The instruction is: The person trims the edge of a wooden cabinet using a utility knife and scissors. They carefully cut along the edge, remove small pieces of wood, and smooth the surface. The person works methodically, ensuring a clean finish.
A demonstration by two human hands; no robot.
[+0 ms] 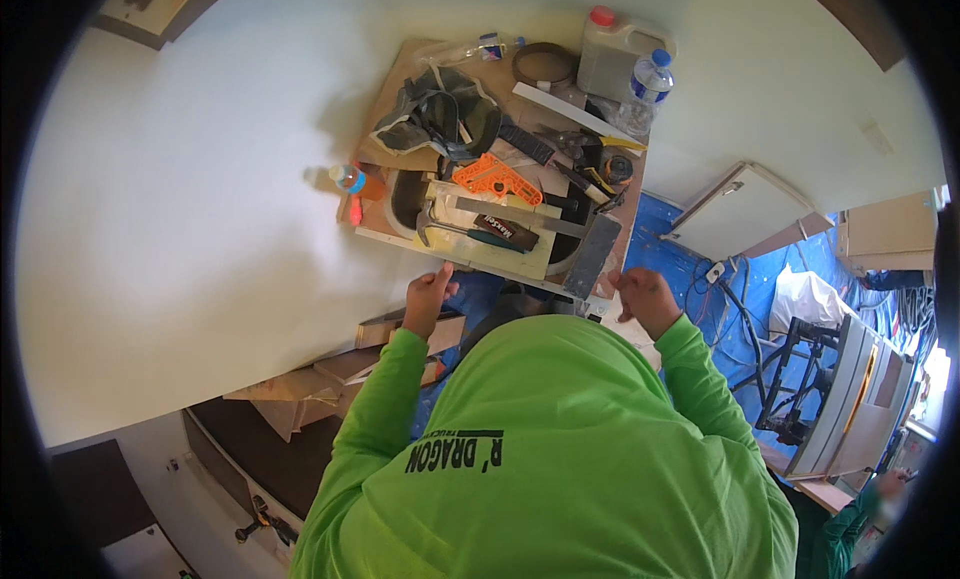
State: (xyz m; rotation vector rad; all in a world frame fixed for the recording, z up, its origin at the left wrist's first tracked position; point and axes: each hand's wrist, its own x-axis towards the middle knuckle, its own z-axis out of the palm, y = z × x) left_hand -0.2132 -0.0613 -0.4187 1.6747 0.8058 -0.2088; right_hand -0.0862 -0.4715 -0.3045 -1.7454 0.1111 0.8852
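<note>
My left hand [432, 301] hangs just below the worktop's front edge [400, 237], fingers loosely curled apart and apparently empty. My right hand [645, 299] is at the right front corner, also loosely open, near a dark grey flat block [592, 259]. On the worktop a claw hammer [475, 237] lies on a pale board [535, 251] with a long metal strip [520, 214] and a dark packet. Behind them are an orange square tool [497, 177], crumpled dark cloth [435, 114] and a cluster of hand tools [590, 164].
A bottle of orange liquid [365, 184], jerrycan [610, 69] and water bottle [648, 89] stand on the worktop. To the right are a leaning panel [730, 214], blue sheeting with cables, and a machine [815, 379]. Another person's green sleeve [850, 529] shows lower right. Wood offcuts [310, 389] lie left.
</note>
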